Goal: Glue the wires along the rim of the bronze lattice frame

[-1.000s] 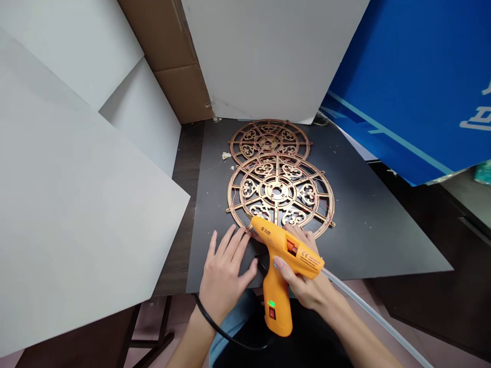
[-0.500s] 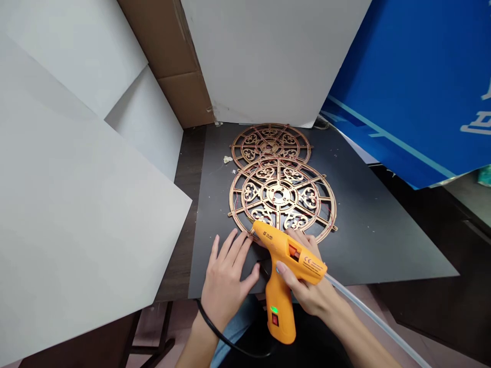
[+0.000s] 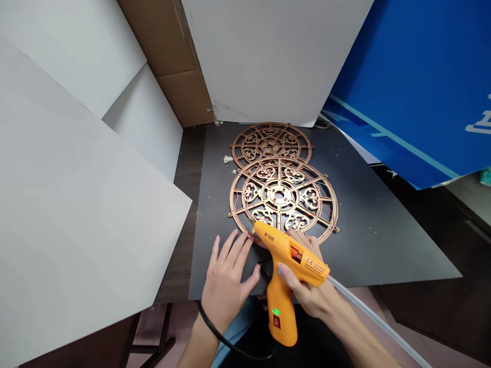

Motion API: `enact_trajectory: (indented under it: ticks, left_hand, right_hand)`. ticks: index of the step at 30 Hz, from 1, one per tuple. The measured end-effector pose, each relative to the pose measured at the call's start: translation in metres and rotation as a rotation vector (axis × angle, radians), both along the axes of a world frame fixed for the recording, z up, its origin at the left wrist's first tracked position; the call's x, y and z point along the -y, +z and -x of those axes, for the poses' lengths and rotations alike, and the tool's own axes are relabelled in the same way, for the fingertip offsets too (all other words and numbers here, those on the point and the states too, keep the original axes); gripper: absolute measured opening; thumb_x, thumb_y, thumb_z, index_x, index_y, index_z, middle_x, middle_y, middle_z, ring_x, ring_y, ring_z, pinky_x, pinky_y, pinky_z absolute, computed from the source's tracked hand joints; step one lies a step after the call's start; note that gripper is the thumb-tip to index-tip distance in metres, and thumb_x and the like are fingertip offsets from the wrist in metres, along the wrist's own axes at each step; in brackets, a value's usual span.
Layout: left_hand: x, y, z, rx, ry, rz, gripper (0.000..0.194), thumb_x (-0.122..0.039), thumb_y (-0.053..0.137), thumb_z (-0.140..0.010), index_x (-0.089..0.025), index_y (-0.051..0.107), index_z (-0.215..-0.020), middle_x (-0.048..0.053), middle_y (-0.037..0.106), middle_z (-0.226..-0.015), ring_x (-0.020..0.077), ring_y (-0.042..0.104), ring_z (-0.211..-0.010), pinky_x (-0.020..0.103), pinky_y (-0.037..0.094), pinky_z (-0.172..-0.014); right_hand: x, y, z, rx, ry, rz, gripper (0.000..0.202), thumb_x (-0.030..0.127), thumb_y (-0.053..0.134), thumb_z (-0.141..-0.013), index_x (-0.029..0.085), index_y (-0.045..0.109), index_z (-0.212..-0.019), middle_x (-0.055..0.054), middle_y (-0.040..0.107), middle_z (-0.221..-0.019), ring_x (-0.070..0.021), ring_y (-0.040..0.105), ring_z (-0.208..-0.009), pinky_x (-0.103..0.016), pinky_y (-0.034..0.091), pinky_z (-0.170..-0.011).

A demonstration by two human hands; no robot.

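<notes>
An orange hot glue gun [image 3: 284, 291] is gripped in my right hand [image 3: 310, 286], its nozzle at the near left rim of an openwork wooden wheel [image 3: 280, 195]. Its green light is lit and a long clear glue stick [image 3: 374, 317] sticks out of the back. My left hand [image 3: 226, 271] lies with fingers stretched out, the fingertips touching the wheel's near rim close to the nozzle. Thin red wires run over the wheel. Behind it, partly overlapped, lies a second similar wheel [image 3: 270, 138]. The black cord [image 3: 215, 329] passes across my left wrist.
Both wheels lie on a dark grey board [image 3: 368, 240] on the table. White panels [image 3: 92, 204] stand at the left, a brown cardboard piece [image 3: 176, 92] and another white panel [image 3: 276, 61] behind, and a blue printed panel [image 3: 414, 87] at the right. Small pale scraps [image 3: 227, 159] lie left of the wheels.
Almost nothing differs. The glue gun and my right hand appear very slightly further right and lower, while the nozzle stays at the rim and my left hand stays in place.
</notes>
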State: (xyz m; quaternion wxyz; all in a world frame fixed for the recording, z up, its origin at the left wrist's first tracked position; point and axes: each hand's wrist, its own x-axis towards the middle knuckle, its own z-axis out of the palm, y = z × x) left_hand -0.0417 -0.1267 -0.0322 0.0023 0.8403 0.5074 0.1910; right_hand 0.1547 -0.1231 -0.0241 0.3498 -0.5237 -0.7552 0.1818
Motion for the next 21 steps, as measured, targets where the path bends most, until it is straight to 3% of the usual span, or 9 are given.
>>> enact_trajectory:
  ticks: [21]
  left_hand:
    - [-0.0009,0.0004,0.0004,0.014,-0.001,0.021,0.045,-0.026,0.053,-0.093,-0.017,0.048,-0.136,0.007,0.058,-0.14,0.0268,0.05,-0.132,0.052,0.032,-0.114]
  right_hand:
    - [0.0007,-0.0017,-0.0005,0.003,-0.006,0.006,0.012,0.033,0.043,-0.092,0.024,0.051,-0.095,-0.007,0.056,-0.1,-0.0256,0.051,-0.089,-0.04,0.042,-0.072]
